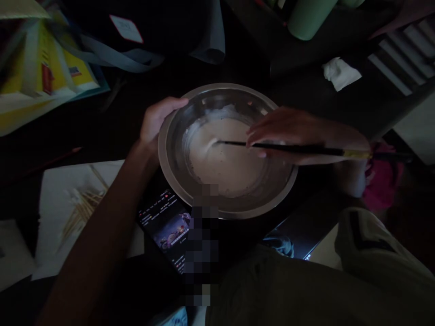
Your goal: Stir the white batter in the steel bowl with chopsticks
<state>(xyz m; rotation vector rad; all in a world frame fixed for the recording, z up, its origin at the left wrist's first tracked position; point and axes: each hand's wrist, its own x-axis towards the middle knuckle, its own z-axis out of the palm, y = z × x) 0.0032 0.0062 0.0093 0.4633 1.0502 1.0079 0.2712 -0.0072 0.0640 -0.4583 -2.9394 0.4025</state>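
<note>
A round steel bowl (278, 190) sits in the middle of a dark surface, holding a pale creamy paste (224, 163). My left hand (155, 121) grips the bowl's left rim, fingers curled over the edge. My right hand (288, 131) reaches over the bowl from the right, its fingers pinched on a long thin dark brush (306, 148). The brush's tip dips into the paste near the bowl's middle, and its yellowish end sticks out to the right.
A lit phone (166, 224) lies just under the bowl's near edge. Thin wooden sticks (83, 206) lie on white paper at the left. A yellow bag (41, 77), a crumpled white tissue (340, 73), a green cup (307, 18) and a pink cloth (382, 181) surround the spot.
</note>
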